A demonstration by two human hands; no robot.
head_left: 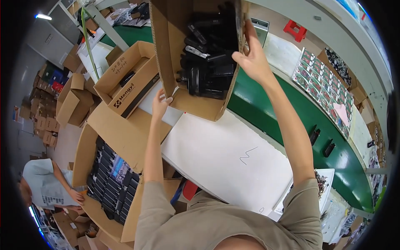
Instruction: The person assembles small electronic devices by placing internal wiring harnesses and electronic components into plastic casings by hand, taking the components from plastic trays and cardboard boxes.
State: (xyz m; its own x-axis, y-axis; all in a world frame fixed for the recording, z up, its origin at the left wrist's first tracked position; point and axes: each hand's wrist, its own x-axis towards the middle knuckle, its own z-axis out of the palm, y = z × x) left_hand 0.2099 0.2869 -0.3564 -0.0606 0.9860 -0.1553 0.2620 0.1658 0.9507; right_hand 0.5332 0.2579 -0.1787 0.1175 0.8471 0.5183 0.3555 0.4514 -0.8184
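A tall open cardboard box (166,54) stands tilted in front of me, with a loose pile of black plastic casings (208,75) inside. One silver or clear piece (196,51) lies among them. My right hand (253,62) grips the box's right wall, thumb on the inside and fingers hidden behind it. At the lower left corner of the same box, my left hand (161,103) has its fingers closed on the edge. Part of that hand's hold is out of sight behind the cardboard. Below the box lies a white board (229,154) with a scribbled mark.
On the left, an open carton (85,154) holds rows of black casings (110,183); a smaller carton (139,79) sits behind it. A green conveyor belt (275,112) with two black casings (321,141) runs along the right. Another person (46,179) stands at left.
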